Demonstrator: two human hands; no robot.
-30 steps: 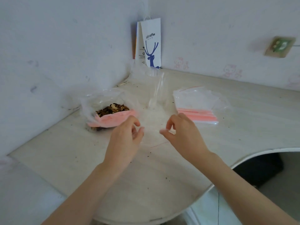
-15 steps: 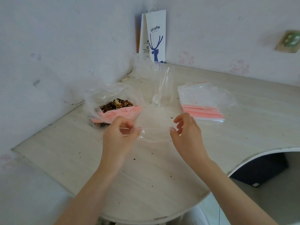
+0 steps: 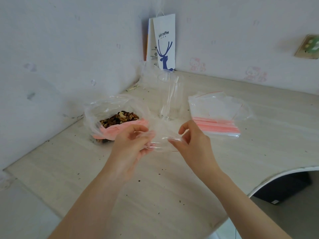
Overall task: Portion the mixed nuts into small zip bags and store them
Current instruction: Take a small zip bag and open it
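Note:
A small clear zip bag [image 3: 163, 135] hangs between my two hands above the pale table [image 3: 172, 187]. My left hand [image 3: 133, 144] pinches its left edge and my right hand [image 3: 191, 140] pinches its right edge. To the left stands an open plastic bag of mixed nuts [image 3: 119, 118] with a pink rim. At the right lies a clear pack of empty zip bags [image 3: 215, 118] with pink strips.
A tall clear plastic cup [image 3: 168, 97] stands behind the held bag. A white paper coffee bag [image 3: 164, 42] leans in the wall corner. Walls close the left and back. The table's curved front edge [image 3: 276, 176] cuts in at the right. Crumbs dot the table.
Both hands have lifted the small clear bag off the table and moved closer together, now pinching its two edges. The view has shifted slightly.

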